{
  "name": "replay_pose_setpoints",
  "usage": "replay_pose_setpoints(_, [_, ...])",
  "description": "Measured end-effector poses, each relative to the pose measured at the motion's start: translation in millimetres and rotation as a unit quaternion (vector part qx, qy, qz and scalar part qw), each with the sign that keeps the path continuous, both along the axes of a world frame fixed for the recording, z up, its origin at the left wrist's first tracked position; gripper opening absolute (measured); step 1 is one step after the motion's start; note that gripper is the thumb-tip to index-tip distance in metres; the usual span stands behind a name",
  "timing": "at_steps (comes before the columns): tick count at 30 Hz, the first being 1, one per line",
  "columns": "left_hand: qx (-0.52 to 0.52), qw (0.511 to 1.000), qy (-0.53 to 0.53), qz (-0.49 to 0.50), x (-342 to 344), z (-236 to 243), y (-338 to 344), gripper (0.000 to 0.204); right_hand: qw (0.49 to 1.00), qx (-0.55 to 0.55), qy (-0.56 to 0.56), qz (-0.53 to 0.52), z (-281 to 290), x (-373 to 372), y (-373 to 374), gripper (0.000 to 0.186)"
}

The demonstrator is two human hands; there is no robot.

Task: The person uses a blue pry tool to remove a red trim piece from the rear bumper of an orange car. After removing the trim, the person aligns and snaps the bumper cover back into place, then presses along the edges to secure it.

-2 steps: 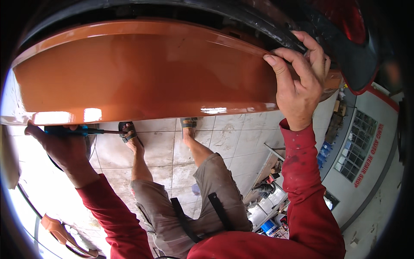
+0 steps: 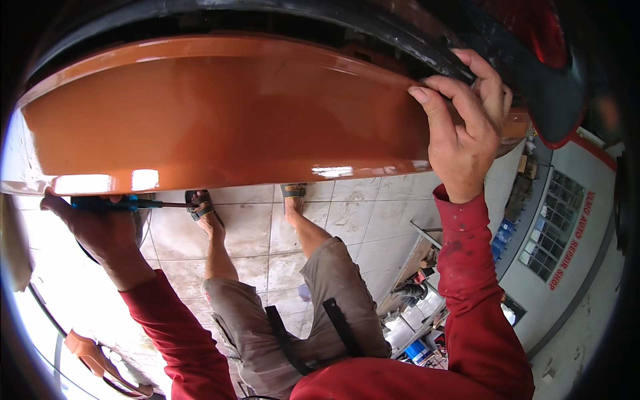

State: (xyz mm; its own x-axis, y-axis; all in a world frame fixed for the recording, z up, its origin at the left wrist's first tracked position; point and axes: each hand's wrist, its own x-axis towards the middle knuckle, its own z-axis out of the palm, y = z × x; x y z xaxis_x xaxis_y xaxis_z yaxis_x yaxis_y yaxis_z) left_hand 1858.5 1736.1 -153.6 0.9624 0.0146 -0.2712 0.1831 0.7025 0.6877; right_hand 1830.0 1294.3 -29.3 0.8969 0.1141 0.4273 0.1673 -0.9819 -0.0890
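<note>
Presently, hands well apart. Left hand (image 2: pixel 100 230) wrapped round blue screwdriver (image 2: pixel 137 203), just below lower edge of orange car panel (image 2: pixel 233 120); shaft on no visible fastener. Right hand (image 2: pixel 470 127) pinching panel's upper edge, other fingers at black strip (image 2: pixel 393 33). Panel spans between hands. Judged partway: gap left of right hand unclosed; fixings inside too dark to tell.

Orange panel (image 2: pixel 227 120) spans nearly the full width; biggest barrier. Dark narrow slot along its upper edge, black trim (image 2: pixel 400 43) bounding the far side; depth lost in shadow. Slot's right end obstructed by right hand (image 2: pixel 467 127). Below the panel: open air between the forearms, wide enough for a hand. Left hand (image 2: pixel 103 230) and blue-handled tool (image 2: pixel 107 203) block the left part, shaft pointing right into that opening.
</note>
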Motion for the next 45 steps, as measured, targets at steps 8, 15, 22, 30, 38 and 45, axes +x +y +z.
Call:
replay_pose_setpoints(8, [0.011,0.989,0.078,0.121,2,-12,7,0.069,1.0,-0.005,0.001,0.025,-1,2,0,0.014])
replay_pose_setpoints(15, [0.036,0.969,0.112,0.217,1,-13,-9,0.068,0.998,0.024,0.05,0.003,3,0,-1,0.015])
replay_pose_setpoints(22, [0.014,0.977,0.057,0.205,-7,-35,8,0.069,0.998,0.004,0.064,-0.007,10,4,6,0.026])
replay_pose_setpoints(30, [0.216,0.959,0.088,0.163,-21,-39,-39,0.08,0.998,0.043,0.043,-0.034,3,4,9,0.017])
replay_pose_setpoints(38, [-0.016,0.988,0.104,0.114,-21,-10,-86,0.064,0.997,0.073,0.035,-0.007,-3,6,3,0.016])
replay_pose_setpoints(45, [-0.063,0.997,0.036,0.014,-24,-25,-59,0.082,0.998,0.019,0.055,0.037,-1,5,-8,0.02])
